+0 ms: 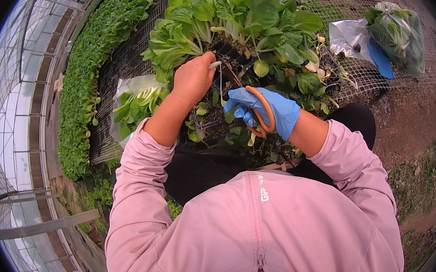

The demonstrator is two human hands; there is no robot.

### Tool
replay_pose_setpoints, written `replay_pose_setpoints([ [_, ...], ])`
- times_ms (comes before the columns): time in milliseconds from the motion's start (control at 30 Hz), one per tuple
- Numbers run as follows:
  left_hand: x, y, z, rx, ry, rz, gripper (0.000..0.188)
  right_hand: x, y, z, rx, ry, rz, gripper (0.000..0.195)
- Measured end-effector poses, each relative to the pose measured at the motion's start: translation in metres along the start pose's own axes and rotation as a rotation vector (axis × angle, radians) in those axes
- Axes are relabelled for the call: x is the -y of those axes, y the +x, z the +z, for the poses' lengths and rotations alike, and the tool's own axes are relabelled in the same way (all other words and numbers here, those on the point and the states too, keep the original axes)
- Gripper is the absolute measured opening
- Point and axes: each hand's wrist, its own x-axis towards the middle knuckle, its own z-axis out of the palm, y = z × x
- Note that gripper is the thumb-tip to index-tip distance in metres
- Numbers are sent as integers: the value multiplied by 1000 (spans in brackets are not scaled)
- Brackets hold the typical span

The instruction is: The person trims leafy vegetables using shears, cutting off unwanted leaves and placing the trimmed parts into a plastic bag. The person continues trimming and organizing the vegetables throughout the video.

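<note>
My bare left hand (193, 77) is closed around the stalk of a leafy green plant (172, 43), and a pale stalk end (214, 64) pokes out beside the thumb. In a blue glove, my right hand (272, 108) grips scissors with orange handles (266, 111). Their dark blades (230, 74) point up and left, close to the left hand; how far they are parted is unclear. Both hands are over a black plastic cell tray (227, 51) with dark soil. Broad-leaved green seedlings (250, 16) crowd its far side.
A clear bag of greens (139, 104) lies left of my left arm. Another filled bag (399, 39) rests on mesh netting (351, 80) at upper right, beside a blue glove (380, 59). Wilted leaves (316, 68) lie nearby. A long seedling bed (87, 94) runs along the left.
</note>
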Motion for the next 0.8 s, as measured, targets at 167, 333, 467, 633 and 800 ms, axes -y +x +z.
replay_pose_setpoints([
  [167,4,-2,-2,-2,-25,-29,14,7,-4,2,-101,60,23,34],
  [333,18,0,3,36,-733,-145,24,-4,1,-4,-233,20,-196,32],
  [467,22,5,7,41,-1462,-165,39,22,-9,-5,-362,-8,-521,33],
  [633,0,8,8,133,-1993,-124,47,65,-29,-44,-530,206,-798,25],
  [800,-36,23,15,279,-1462,-65,29,74,-42,-76,-458,211,-1052,21],
])
